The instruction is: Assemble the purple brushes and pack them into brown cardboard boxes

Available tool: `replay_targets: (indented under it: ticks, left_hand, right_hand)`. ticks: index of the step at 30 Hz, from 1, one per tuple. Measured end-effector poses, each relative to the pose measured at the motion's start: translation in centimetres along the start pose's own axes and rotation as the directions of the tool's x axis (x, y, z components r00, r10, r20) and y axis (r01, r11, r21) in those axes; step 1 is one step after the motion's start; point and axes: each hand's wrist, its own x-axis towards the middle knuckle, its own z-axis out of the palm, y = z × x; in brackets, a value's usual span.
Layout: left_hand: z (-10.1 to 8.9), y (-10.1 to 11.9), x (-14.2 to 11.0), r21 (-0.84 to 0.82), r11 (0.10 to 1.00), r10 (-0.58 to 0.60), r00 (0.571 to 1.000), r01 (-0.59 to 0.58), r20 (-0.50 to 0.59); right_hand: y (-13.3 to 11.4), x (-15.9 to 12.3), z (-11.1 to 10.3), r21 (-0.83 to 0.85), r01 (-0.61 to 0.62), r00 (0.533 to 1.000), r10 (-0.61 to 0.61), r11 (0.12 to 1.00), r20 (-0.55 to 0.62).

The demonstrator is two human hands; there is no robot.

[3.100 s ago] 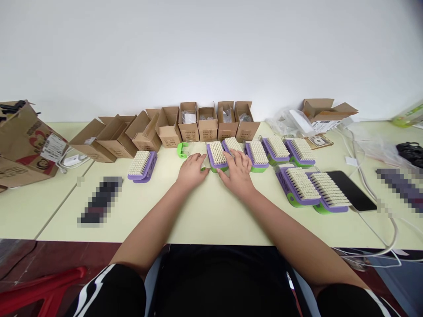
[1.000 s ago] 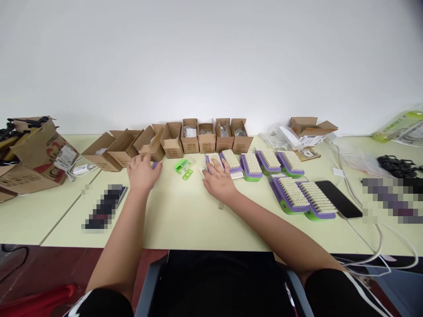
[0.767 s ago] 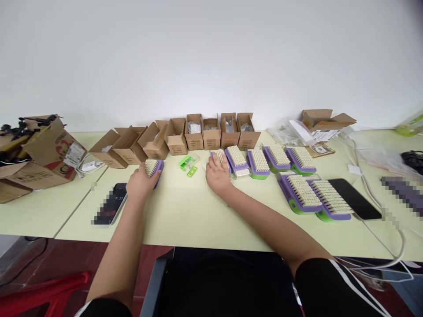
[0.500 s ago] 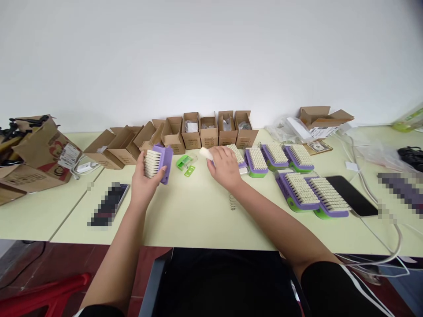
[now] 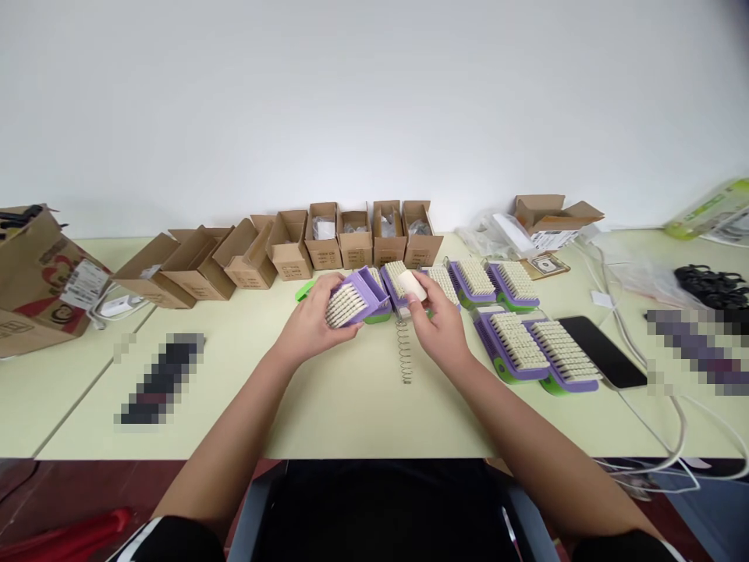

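Observation:
My left hand [image 5: 308,321] grips a purple brush with cream bristles [image 5: 355,300], tilted so its hollow back faces up, above the table's middle. My right hand [image 5: 440,323] pinches a small white oblong piece [image 5: 413,286] right beside that brush. A thin metal spring [image 5: 403,350] lies on the table [image 5: 328,398] between my wrists. A green part [image 5: 305,289] peeks out behind my left hand.
A row of purple-and-green brushes [image 5: 490,282] runs to the right, with two more [image 5: 538,349] nearer me beside a black phone [image 5: 605,350]. Small open cardboard boxes [image 5: 342,236] line the wall. A larger carton [image 5: 40,273] sits far left; cables and bags lie right.
My left hand reached left, picked up the lone purple brush and carried it to the centre. My right hand lifted a white piece from the brush row and brought it alongside.

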Motion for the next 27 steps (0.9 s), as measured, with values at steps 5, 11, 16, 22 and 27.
replay_targets:
  ticks: [5,11,16,22,27]
  left_hand:
    - [3.5,-1.1,-0.5,0.056,0.998,0.007,0.999,-0.009,0.034]
    - [4.9,-2.1,-1.8,0.118,0.986,0.111,0.992,-0.117,0.053]
    - [4.9,-2.0,-1.9,0.132,0.978,0.155,0.986,-0.162,0.063]
    - [5.4,-2.2,-2.0,0.116,0.965,0.23,0.972,-0.233,0.041]
    - [5.6,-2.2,-2.1,0.132,0.97,0.2,0.979,-0.203,0.034]
  right_hand:
    - [1.0,-0.5,-0.2,0.267,-0.065,0.996,0.044,0.961,0.082]
    - [0.4,-1.0,-0.2,0.305,-0.1,0.979,0.039,0.947,0.201]
    - [-0.2,-1.6,0.1,0.169,-0.035,0.987,0.008,0.985,0.162]
    - [-0.1,-1.8,0.4,0.113,0.025,0.983,-0.045,0.993,0.178]
    - [-0.2,-2.0,0.6,0.122,0.002,0.986,-0.023,0.993,0.165]
